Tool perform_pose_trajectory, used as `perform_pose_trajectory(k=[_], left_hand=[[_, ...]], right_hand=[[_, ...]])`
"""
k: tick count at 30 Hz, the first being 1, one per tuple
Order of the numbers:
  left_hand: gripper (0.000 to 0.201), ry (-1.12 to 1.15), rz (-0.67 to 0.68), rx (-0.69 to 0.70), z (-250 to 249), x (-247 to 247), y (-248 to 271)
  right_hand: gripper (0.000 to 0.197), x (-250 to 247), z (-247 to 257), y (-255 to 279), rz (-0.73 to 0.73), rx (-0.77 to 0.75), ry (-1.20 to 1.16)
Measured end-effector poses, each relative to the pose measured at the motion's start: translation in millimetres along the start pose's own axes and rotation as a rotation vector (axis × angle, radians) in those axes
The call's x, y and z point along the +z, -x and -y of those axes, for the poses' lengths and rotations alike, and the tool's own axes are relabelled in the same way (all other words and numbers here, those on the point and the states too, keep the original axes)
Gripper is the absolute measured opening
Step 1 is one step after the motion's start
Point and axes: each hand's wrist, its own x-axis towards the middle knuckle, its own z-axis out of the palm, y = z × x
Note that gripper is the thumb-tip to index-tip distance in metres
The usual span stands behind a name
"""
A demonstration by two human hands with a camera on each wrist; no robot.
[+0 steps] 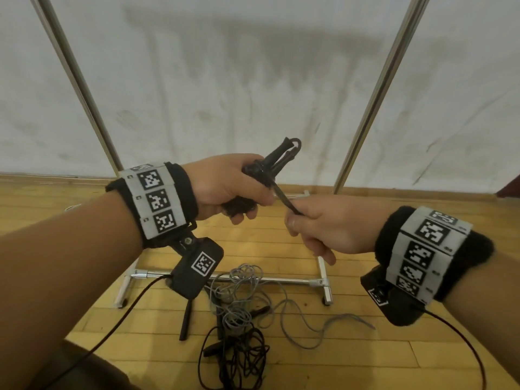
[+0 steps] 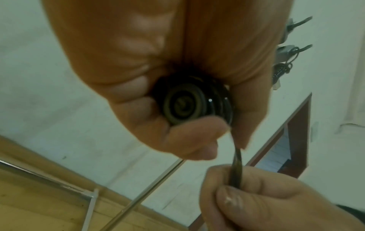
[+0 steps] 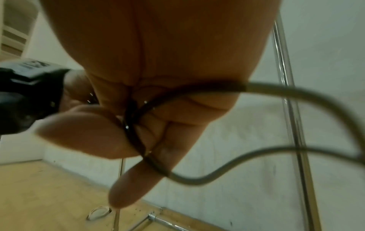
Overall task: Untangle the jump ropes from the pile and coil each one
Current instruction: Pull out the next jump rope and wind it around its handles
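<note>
My left hand [image 1: 239, 190] grips the handles and folded bundle of a black jump rope [image 1: 277, 159]; its loops stick up past my fingers. The handle's round end cap [image 2: 187, 104] shows inside that fist in the left wrist view. A short taut length of the same rope [image 1: 285, 199] runs down to my right hand [image 1: 312, 226], which pinches it between thumb and fingers. In the right wrist view the rope [image 3: 138, 129] crosses my palm and loops out to the right. On the floor below lies a tangled pile: a grey rope [image 1: 242, 294] and a black rope [image 1: 239, 358].
A chrome rack stands ahead with two slanted poles [image 1: 81, 88] [image 1: 377, 88] and a low base bar [image 1: 253, 278] on the wooden floor [image 1: 351, 353]. A white wall is behind it. Black cables trail from both wrist cameras.
</note>
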Motion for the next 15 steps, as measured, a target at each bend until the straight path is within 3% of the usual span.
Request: perform_pose_trajectory(k=[4, 9, 12, 15], left_hand=[[0.041, -0.017, 0.120, 0.041, -6.4, 13.7, 9.1], [0.032, -0.403, 0.302, -0.088, 4.2, 38.2, 11.7], [0.049, -0.696, 0.264, -0.220, 16.5, 45.1, 3.2], [0.052, -0.818, 0.090, -0.292, 29.5, 44.8, -5.5]], right_hand=[[0.031, 3.7, -10.9, -13.5, 0.022, 0.038, -0.048], [0.008, -6.4, -14.7, -25.5, -0.109, -0.009, 0.257], [0.015, -11.0, -6.0, -27.5, -0.175, -0.002, 0.406], [0.008, -16.1, 9.6, -22.3, -0.302, -0.055, 0.455]])
